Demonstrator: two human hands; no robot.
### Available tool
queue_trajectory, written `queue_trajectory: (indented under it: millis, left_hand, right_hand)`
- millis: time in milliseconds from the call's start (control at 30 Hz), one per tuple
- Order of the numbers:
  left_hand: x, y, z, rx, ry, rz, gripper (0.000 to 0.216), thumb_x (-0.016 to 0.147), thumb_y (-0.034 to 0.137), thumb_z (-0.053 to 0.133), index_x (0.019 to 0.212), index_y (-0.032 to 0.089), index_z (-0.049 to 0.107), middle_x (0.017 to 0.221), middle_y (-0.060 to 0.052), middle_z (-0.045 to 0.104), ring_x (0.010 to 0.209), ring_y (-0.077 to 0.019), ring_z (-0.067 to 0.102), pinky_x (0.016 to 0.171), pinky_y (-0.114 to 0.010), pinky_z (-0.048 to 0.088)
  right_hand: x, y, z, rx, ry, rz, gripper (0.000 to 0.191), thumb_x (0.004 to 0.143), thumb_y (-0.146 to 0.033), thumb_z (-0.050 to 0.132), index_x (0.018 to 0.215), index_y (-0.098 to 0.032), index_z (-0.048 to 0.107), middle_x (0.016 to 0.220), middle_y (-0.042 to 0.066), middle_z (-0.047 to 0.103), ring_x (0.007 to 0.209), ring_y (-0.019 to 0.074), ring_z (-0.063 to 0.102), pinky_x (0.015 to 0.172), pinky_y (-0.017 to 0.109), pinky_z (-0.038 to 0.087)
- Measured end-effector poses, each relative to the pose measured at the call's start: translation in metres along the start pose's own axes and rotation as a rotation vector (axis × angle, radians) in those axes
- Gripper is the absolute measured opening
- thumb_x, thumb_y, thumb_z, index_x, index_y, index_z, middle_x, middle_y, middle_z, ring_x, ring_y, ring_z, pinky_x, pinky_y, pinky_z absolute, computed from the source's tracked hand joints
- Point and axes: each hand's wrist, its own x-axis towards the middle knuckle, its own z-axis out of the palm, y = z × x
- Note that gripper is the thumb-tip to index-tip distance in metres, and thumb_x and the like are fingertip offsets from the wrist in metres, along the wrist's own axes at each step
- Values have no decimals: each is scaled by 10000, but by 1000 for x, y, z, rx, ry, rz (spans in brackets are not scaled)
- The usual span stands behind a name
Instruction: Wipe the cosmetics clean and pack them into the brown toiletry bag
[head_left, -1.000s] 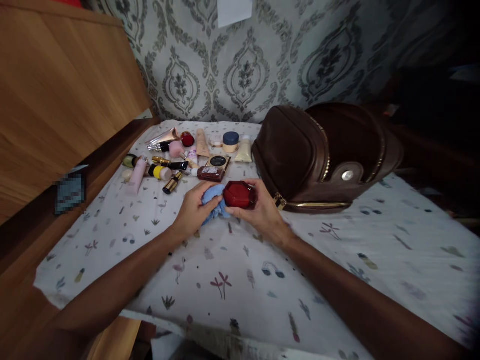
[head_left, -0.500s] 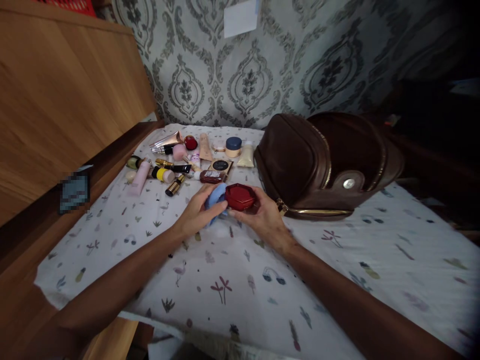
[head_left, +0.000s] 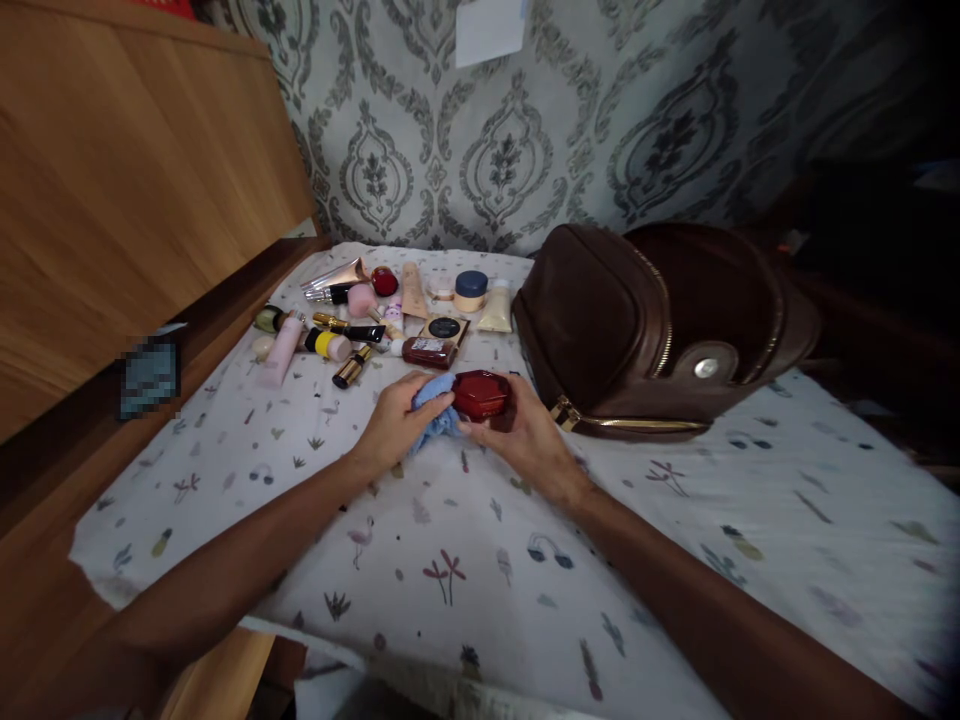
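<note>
A dark red, glossy, many-sided container (head_left: 482, 394), perhaps a perfume bottle or compact, is gripped in my right hand (head_left: 536, 437) above the printed cloth. My left hand (head_left: 395, 420) is closed around a crumpled blue cloth (head_left: 437, 410), which presses against the container's left side. Just beyond my hands lie a brown-red bottle (head_left: 429, 351) with a white cap, a black-and-gold lipstick tube (head_left: 352, 367) and a square compact (head_left: 444, 328) with a dark round centre. My fingers hide the container's right edge and underside.
A brown leather bag (head_left: 600, 320) with gold zips stands to the right. Several cosmetics lie at the back left, among them a pink tube (head_left: 282, 350), a blue-lidded jar (head_left: 470, 291) and a cream tube (head_left: 496, 308). Wooden furniture (head_left: 150, 150) borders the left; a patterned wall rises behind.
The red container has tilted, so its side faces me more. The blue cloth has shifted and bunched against it. Both hands stay in nearly the same place.
</note>
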Motion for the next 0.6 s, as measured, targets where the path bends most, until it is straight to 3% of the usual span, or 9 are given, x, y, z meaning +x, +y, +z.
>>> queue_trajectory:
  millis: [167,367,500,600]
  left_hand:
    - [3,-6,-3,-49,24,-22,277,894,330,596,1079,162,714,1057,-67,721,1004,-218,655,930,-328,496]
    - [2,-14,2,19,36,67,398,892,214,512,1258,150,655,1245,-114,651,1224,-237,574,1099,-376,407]
    - [2,-15,3,19,42,49,357,871,181,534,1201,179,671,1185,-86,686,1149,-230,611,1054,-380,442]
    - [1,-9,2,-29,57,-19,288,846,173,560,1113,171,667,1063,-55,715,972,-197,652,893,-323,513]
  right_hand:
    - [1,6,2,187,-64,11,747,715,-482,807,1314,-208,456,1293,140,627,1154,262,640,1060,458,501]
    - [3,6,-1,161,-8,49,794,646,-457,860,1293,-192,485,1254,146,662,1119,277,667,1020,457,537]
    - [2,2,1,142,18,76,811,606,-439,876,1267,-168,491,1194,153,693,1049,274,695,988,451,555]
    - [1,0,1,99,54,61,787,600,-463,871,1240,-183,510,1148,137,709,998,271,706,931,448,579]
